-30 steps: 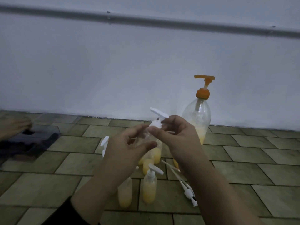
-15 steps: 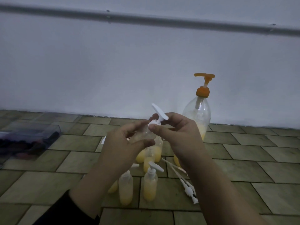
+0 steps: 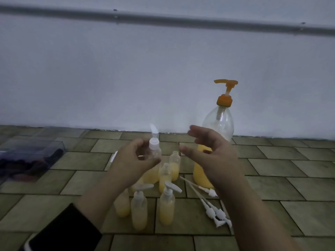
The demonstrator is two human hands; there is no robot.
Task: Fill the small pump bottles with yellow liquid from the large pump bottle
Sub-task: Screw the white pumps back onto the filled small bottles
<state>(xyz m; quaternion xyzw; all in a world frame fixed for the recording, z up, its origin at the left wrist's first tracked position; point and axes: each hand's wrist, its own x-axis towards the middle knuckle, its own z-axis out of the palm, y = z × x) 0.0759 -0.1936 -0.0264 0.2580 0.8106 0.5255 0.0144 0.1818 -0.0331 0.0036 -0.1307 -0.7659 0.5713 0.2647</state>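
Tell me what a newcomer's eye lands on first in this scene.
The large pump bottle, with its orange pump and yellow liquid in its lower part, stands by the wall at right. In front, the left hand holds up a small bottle with a white pump, while the right hand hovers open beside it. Below them small yellow-filled bottles cluster on the tiled floor.

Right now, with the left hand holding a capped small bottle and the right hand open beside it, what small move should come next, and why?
Probably set the small clear plastic bottle with the white pump cap down among the filled ones: the left hand holds it, its cap looks seated, the right hand is off it, and two uncapped small bottles wait.
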